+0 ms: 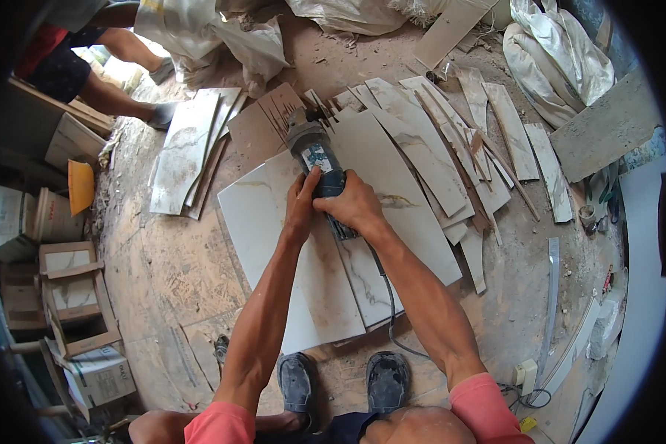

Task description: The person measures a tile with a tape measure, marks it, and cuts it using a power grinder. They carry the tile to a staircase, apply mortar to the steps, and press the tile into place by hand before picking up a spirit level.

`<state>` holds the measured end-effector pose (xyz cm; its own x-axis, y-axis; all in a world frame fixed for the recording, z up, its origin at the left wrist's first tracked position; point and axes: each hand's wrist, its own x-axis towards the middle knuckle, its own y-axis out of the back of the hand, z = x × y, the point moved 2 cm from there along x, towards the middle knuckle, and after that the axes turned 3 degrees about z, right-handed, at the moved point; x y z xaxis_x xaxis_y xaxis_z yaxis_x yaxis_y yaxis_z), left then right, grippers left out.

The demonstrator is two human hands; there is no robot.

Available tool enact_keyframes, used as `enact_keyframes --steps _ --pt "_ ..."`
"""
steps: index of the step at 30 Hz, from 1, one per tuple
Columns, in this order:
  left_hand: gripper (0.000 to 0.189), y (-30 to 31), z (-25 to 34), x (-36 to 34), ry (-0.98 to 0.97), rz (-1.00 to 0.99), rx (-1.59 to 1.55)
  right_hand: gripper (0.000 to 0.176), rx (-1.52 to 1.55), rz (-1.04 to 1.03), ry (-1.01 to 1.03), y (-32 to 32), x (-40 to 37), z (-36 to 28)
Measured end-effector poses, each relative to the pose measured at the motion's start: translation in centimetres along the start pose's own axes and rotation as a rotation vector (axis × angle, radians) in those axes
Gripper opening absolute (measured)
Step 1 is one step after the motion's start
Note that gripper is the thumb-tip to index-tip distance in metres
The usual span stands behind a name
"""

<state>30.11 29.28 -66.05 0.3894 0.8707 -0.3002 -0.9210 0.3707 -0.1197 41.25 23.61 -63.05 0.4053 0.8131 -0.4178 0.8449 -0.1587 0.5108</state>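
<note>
Both my hands are on an angle grinder [320, 157], whose head points away from me over the tiles. My left hand [301, 201] is closed around its left side, thumb on top. From the right, my right hand [354, 203] wraps the body near the rear end. Beneath the grinder lie large white marble-patterned tiles [255, 203], overlapping one another. A brown tile piece [265, 122] with several narrow slits in its edge lies by the grinder head. The disc is hard to make out. A dark power cord [391, 314] runs from the grinder back toward my right foot.
Cut tile strips [522, 140] lie at the right, and more tile pieces [187, 152] are stacked at the left. White sacks [559, 63] stand along the back. Cardboard boxes [100, 374] line the left side. Another person's leg [115, 92] shows at upper left. A metal straightedge [551, 296] lies right.
</note>
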Motion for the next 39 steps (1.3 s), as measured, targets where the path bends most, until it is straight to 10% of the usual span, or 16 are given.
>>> enact_keyframes --steps 39 --pt "0.050 0.6 -0.6 0.7 -0.004 0.004 -0.039 0.074 0.036 -0.011 0.001 -0.9 1.1 0.4"
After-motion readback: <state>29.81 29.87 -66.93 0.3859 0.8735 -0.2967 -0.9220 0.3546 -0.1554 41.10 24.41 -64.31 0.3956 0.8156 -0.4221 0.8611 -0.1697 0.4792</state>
